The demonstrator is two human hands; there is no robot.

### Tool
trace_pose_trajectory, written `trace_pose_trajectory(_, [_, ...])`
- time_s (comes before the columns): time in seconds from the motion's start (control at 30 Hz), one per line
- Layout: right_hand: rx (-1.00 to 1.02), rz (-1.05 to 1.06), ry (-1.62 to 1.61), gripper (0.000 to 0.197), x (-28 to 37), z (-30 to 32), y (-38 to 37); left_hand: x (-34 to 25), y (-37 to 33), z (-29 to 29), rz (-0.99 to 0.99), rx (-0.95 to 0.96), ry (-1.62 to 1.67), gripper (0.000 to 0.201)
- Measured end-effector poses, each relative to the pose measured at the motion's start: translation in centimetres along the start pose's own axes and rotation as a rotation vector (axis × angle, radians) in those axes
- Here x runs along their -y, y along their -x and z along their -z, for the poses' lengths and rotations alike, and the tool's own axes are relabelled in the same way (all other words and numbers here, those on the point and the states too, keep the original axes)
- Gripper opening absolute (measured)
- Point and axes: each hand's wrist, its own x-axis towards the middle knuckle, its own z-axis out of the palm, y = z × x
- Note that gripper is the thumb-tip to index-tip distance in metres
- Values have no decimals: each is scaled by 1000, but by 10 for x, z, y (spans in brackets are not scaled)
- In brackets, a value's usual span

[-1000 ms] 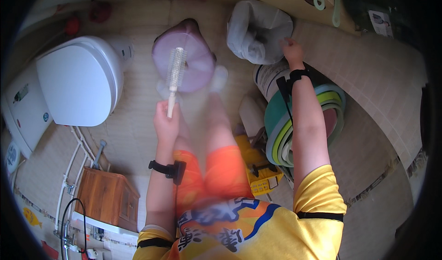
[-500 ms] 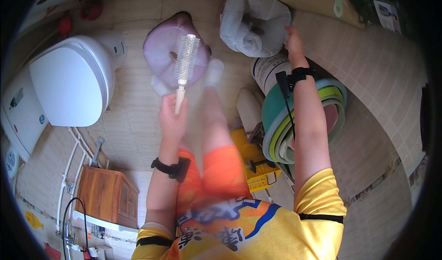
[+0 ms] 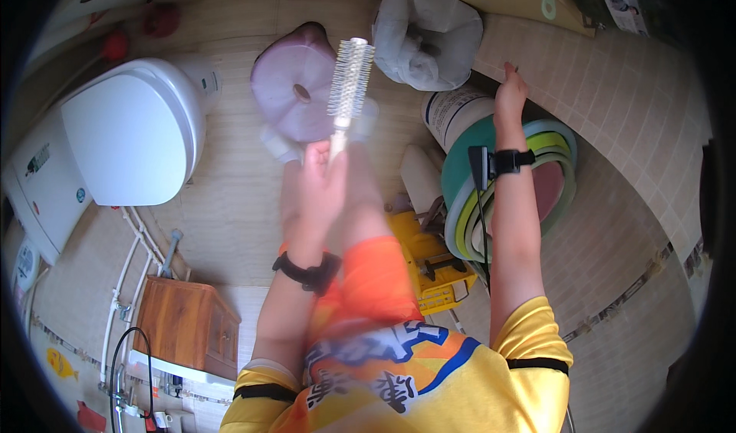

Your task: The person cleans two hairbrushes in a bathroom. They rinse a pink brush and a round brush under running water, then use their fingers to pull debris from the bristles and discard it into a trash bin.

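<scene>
My left hand point(image 3: 323, 176) is closed round the handle of a pale round hairbrush point(image 3: 349, 88). Its bristled barrel points away from me, above my knees. My right hand point(image 3: 510, 100) is stretched out on the right, just past the rim of a lined waste bin point(image 3: 391, 46) and apart from it. The fingers there are drawn together; a tiny dark bit shows at the tips, too small to name. Beyond the brush, a translucent purple stool point(image 3: 287, 80) with a hole in its seat stands by my feet.
Stacked basins point(image 3: 460, 226) and a white bucket point(image 3: 452, 115) stand under my right forearm. A yellow plastic crate point(image 3: 437, 283) is beside my right leg. On the left are a white toilet point(image 3: 126, 142), pipes point(image 3: 123, 280) and a wooden cabinet point(image 3: 176, 322). A tiled wall point(image 3: 583, 88) curves along the right.
My right hand has drawn back from the bin's rim, toward me and to the right. My left hand has moved slightly right with the hairbrush. The view has shifted a little.
</scene>
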Motion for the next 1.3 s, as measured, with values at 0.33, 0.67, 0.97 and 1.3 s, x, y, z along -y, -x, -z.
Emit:
trace_pose_trajectory(0.33, [638, -85, -508, 29, 208, 47, 105, -30, 16, 16, -251, -23, -173, 27])
trace_pose_trajectory(0.67, [601, 157, -420, 11, 272, 57, 143, -67, 28, 43, -568, -164, -514, 32])
trace_pose_trajectory(0.97, [464, 335, -285, 11, 291, 58, 161, -74, 38, 56, -645, -165, -458, 31])
trace_pose_trajectory(1.3, [449, 384, -310, 6, 304, 64, 158, -80, 44, 61, -462, -133, -254, 31])
